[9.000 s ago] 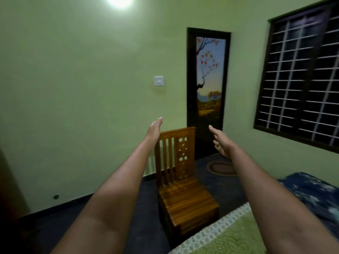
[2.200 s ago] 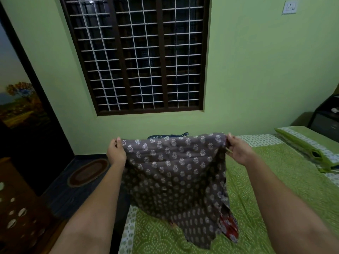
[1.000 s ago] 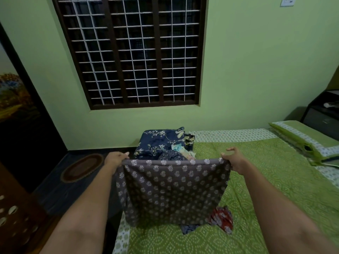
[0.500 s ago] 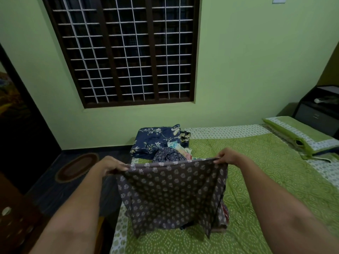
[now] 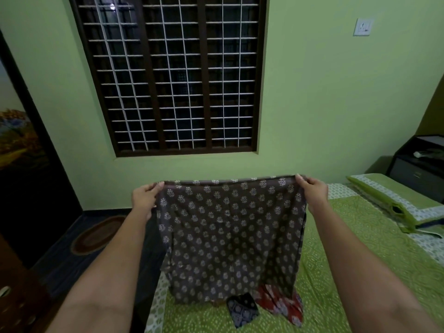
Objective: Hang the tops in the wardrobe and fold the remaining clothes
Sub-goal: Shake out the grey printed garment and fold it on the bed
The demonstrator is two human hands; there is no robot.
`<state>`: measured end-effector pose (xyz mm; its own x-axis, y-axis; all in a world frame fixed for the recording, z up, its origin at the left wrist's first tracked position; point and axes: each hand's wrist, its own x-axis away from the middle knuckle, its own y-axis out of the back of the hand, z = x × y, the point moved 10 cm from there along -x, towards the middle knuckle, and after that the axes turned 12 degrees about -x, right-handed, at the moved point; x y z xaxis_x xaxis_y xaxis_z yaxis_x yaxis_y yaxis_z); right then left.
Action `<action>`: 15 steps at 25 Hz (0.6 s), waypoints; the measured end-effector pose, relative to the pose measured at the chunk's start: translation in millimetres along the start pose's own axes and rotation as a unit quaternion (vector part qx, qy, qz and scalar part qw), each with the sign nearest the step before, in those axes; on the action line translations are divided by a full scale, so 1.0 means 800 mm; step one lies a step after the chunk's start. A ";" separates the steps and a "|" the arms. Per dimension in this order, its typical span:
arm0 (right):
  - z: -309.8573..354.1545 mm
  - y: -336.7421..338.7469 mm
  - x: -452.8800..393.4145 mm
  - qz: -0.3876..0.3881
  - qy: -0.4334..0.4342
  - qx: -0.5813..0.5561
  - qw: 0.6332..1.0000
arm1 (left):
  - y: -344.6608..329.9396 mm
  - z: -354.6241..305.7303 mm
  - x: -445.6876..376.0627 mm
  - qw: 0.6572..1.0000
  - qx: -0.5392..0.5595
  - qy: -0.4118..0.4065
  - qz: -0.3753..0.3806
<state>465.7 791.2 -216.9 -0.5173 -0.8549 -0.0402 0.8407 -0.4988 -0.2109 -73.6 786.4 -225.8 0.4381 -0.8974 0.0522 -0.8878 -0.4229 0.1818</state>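
Both hands raised and well apart, stretching a grey printed garment (image 5: 228, 236) by its top edge. Left hand (image 5: 144, 198) pinching the left corner, thumb and fingers curled over the hem; right hand (image 5: 313, 193) pinching the right corner the same way. Cloth hanging flat between the hands, falling below them, lower edge just above or touching the green bed (image 5: 360, 272) (cannot tell which). Below the cloth, nearer than the hands, a red printed piece (image 5: 281, 306) and a small dark printed piece (image 5: 242, 308) lying on the bedcover. Right of the right hand and beyond it, a green pillow (image 5: 394, 200) and a dark bedside cabinet (image 5: 422, 162). Beyond the hands, a barred window (image 5: 173, 75); left of the left hand and lower, an oval rug (image 5: 98, 234) on the floor.

Likely step: spreading the garment out to sort it, for hanging or folding. No wardrobe and no hanger in view, so most of the task probably still open.

Risks from here, as a judgement only: with just the corners pinched, a loosened hold on one side would let the cloth swing down and crumple. Lowered carelessly, the hem could land on the red and dark pieces and bunch over them, spoiling a clean fold. The left side hangs past the bed's edge, so a drop there could send cloth to the floor.
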 end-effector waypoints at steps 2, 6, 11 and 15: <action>0.028 -0.013 0.005 0.029 0.007 -0.023 0.999 | -0.004 -0.028 0.005 0.999 0.037 -0.011 -0.011; 0.139 -0.017 0.045 0.165 0.088 -0.198 0.962 | 0.028 -0.119 0.031 0.977 0.176 -0.123 0.005; 0.256 -0.070 0.109 0.343 0.146 -0.379 0.847 | 0.005 -0.286 0.127 0.895 0.242 -0.328 0.181; 0.252 -0.208 0.166 0.417 0.108 -0.246 0.868 | -0.143 -0.332 0.200 0.883 0.147 -0.324 0.308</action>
<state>289.6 732.0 10.1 0.1763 -0.8160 -0.5505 0.7941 0.4484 -0.4103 135.7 725.0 22.8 -0.2280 -0.8123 -0.5369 -0.9695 0.2406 0.0478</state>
